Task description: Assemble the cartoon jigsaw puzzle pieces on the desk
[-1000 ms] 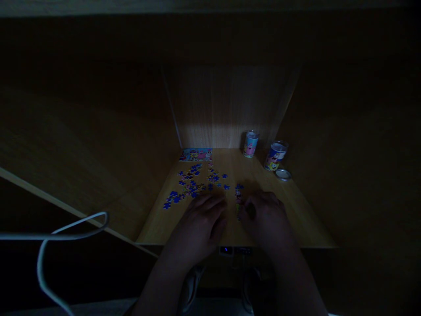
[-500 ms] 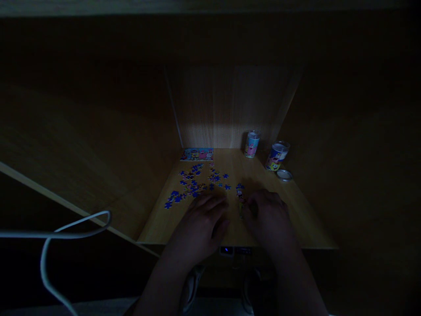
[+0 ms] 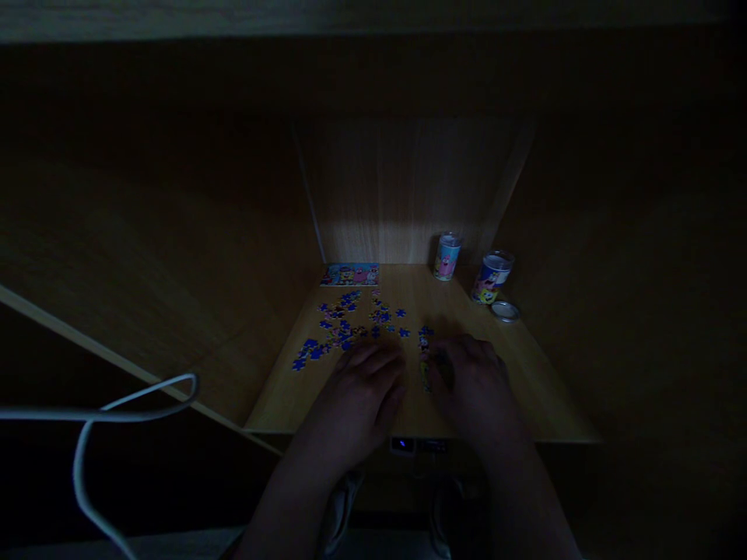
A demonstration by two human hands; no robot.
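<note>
The scene is very dim. My left hand (image 3: 362, 389) lies flat on the wooden desk (image 3: 525, 389), fingers stretched toward a scatter of blue jigsaw pieces (image 3: 344, 323). My right hand (image 3: 472, 381) rests just right of it, fingers curled over a small strip of joined pieces (image 3: 425, 354). I cannot see whether the fingers grip a piece. A small printed picture card (image 3: 350, 274) lies at the back left of the desk.
Two printed cans stand at the back right, one closed (image 3: 447, 256) and one uncapped (image 3: 493, 276), with a round lid (image 3: 505, 311) beside it. Wooden walls enclose the desk on three sides. A white cable (image 3: 87, 435) loops at the lower left.
Both hands stay nearly where they were. My right hand's fingers shift slightly over the strip of joined pieces.
</note>
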